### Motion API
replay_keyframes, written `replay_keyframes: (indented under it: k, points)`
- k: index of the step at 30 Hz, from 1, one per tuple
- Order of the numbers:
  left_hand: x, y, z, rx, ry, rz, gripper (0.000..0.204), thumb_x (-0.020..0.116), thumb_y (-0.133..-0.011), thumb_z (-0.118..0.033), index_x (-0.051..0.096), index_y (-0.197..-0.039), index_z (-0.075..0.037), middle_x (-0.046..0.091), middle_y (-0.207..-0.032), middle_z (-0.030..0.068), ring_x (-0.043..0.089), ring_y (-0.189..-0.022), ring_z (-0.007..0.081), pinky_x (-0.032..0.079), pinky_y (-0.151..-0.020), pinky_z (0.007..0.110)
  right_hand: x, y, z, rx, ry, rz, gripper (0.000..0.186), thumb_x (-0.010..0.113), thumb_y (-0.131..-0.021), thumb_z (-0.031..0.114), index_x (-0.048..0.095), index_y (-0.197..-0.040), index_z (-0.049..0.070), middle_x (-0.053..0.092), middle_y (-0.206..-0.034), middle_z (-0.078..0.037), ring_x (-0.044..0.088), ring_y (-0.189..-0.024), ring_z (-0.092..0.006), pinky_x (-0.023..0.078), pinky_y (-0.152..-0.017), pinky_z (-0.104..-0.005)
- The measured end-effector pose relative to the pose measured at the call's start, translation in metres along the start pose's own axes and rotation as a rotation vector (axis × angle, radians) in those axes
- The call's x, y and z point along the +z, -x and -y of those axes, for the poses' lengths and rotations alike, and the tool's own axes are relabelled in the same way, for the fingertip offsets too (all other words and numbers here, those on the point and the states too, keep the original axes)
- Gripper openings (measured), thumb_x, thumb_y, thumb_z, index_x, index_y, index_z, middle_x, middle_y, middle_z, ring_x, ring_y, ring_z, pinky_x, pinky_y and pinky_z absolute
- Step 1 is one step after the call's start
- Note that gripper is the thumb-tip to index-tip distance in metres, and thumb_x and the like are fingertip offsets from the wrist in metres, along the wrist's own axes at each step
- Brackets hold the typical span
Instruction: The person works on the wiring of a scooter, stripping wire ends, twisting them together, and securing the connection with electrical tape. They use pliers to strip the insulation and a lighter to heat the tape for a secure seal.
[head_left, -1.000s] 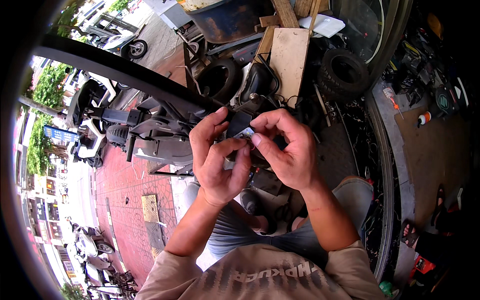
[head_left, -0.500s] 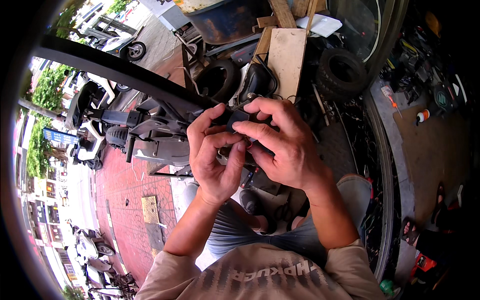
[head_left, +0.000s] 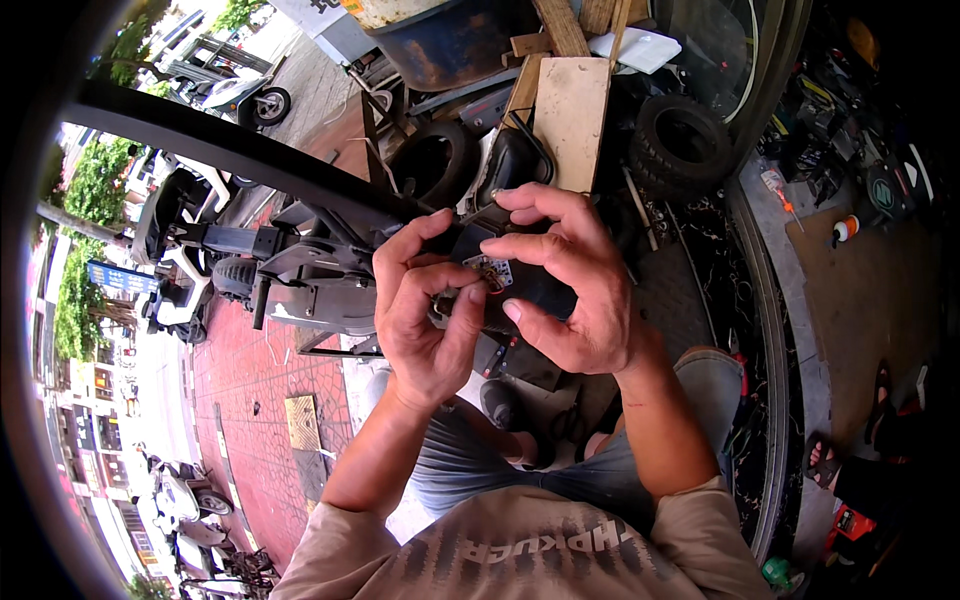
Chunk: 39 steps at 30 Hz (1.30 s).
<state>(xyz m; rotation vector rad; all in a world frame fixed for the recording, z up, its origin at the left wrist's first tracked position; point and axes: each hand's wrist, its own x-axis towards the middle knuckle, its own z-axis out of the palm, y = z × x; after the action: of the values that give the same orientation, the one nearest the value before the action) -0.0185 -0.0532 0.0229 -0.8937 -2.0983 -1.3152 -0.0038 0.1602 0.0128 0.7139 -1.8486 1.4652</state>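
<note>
A small pale plate with fine metal parts (head_left: 494,274) and a bit of red sits in a dark housing (head_left: 468,240) between my hands. My left hand (head_left: 425,320) has thumb and index finger closed together at the plate's lower left edge; what they pinch is too small to make out. My right hand (head_left: 570,285) is open around the housing's right side, index fingertip at the plate's upper edge, thumb apart below it. Behind them stands a scooter (head_left: 320,270) with a long black bar (head_left: 230,145) beside it.
Worn tyres (head_left: 680,140), wooden boards (head_left: 565,110) and a blue tub (head_left: 440,45) lie ahead. Parked scooters (head_left: 185,500) line the red pavement (head_left: 260,380) at left. At right are tools (head_left: 850,230) on the floor and another person's sandalled feet (head_left: 825,460).
My right thumb has come away from the plate and dropped lower, and the fingers have spread upward, uncovering the plate again. My left hand has shifted slightly left, still pinched.
</note>
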Motion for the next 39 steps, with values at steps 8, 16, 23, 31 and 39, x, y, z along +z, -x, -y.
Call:
replay_keyframes:
  k: [8, 16, 23, 31, 39]
  points:
    - [0.012, 0.000, -0.009, -0.100, 0.074, -0.063, 0.009, 0.084, -0.101, -0.006, 0.079, -0.106, -0.002, 0.063, -0.153, 0.0224, 0.063, -0.134, 0.0283, 0.052, -0.110, 0.039, 0.013, 0.002, 0.005, 0.062, 0.069, -0.101, 0.020, 0.085, -0.082, 0.002, 0.076, -0.100, 0.005, 0.068, -0.139, -0.017, 0.067, -0.122, -0.0353, 0.059, -0.092, -0.0431]
    - [0.013, 0.000, -0.011, -0.127, 0.118, -0.076, 0.011, 0.085, -0.102, -0.009, 0.079, -0.105, -0.002, 0.064, -0.153, 0.0220, 0.061, -0.136, 0.0287, 0.051, -0.113, 0.041, 0.027, 0.004, 0.000, -0.029, 0.161, -0.212, 0.019, 0.083, -0.081, 0.002, 0.072, -0.096, 0.005, 0.071, -0.132, -0.014, 0.069, -0.110, -0.0358, 0.057, -0.092, -0.0469]
    - [0.004, -0.003, -0.004, -0.002, -0.075, -0.009, 0.014, 0.087, -0.096, -0.007, 0.079, -0.106, -0.002, 0.064, -0.152, 0.0244, 0.063, -0.135, 0.0329, 0.052, -0.110, 0.041, 0.026, 0.002, -0.003, -0.072, 0.202, -0.219, 0.019, 0.082, -0.081, -0.001, 0.072, -0.095, 0.005, 0.072, -0.131, -0.013, 0.069, -0.109, -0.0342, 0.058, -0.090, -0.0454]
    - [-0.002, -0.029, -0.031, 0.121, -0.329, 0.144, 0.025, 0.087, -0.081, 0.003, 0.079, -0.103, -0.003, 0.066, -0.149, 0.0249, 0.064, -0.133, 0.0407, 0.058, -0.101, 0.045, 0.018, 0.001, -0.011, -0.121, 0.219, -0.194, 0.018, 0.081, -0.080, 0.000, 0.069, -0.093, 0.006, 0.071, -0.131, -0.012, 0.068, -0.115, -0.0358, 0.057, -0.096, -0.0474]
    - [-0.007, -0.037, -0.022, 0.249, -0.352, 0.201, 0.026, 0.085, -0.077, 0.005, 0.077, -0.101, -0.002, 0.067, -0.148, 0.0247, 0.064, -0.133, 0.0416, 0.059, -0.098, 0.045, 0.019, 0.001, -0.017, -0.115, 0.217, -0.210, 0.020, 0.080, -0.078, 0.000, 0.067, -0.091, 0.006, 0.070, -0.128, -0.012, 0.069, -0.114, -0.0355, 0.056, -0.097, -0.0478]
